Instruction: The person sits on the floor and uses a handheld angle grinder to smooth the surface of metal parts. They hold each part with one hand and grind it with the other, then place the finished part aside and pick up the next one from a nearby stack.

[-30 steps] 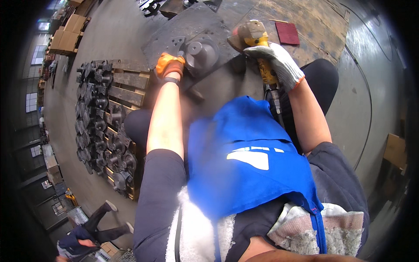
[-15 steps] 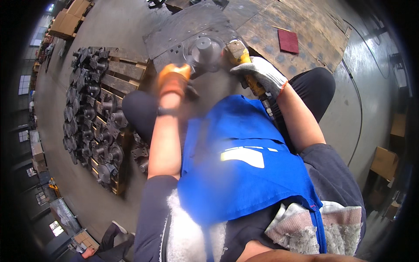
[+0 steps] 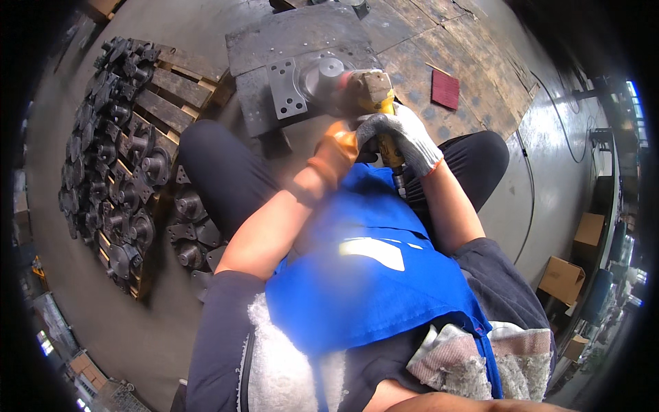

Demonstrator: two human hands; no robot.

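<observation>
The right hand (image 3: pixel 401 137), in a grey and white glove, has its fingers wrapped tight around the yellow handle of a power tool (image 3: pixel 376 103), whose head rests against a round metal part (image 3: pixel 322 72). That part sits on a flat grey plate (image 3: pixel 288 86) with bolt holes, which lies on a dark steel slab (image 3: pixel 302 34) on the floor just ahead of the person's knees. The left hand (image 3: pixel 336 151), in an orange glove, is blurred (it sits just beside the right one, near the tool's handle), so whether its fingers are closed on anything cannot be told. A blue apron (image 3: pixel 371 268) covers the lap. To the left, a wooden pallet (image 3: pixel 175 82) carries rows of dark cast metal pieces (image 3: pixel 117 185). A small red pad (image 3: pixel 446 89) lies on the worn boards to the right
</observation>
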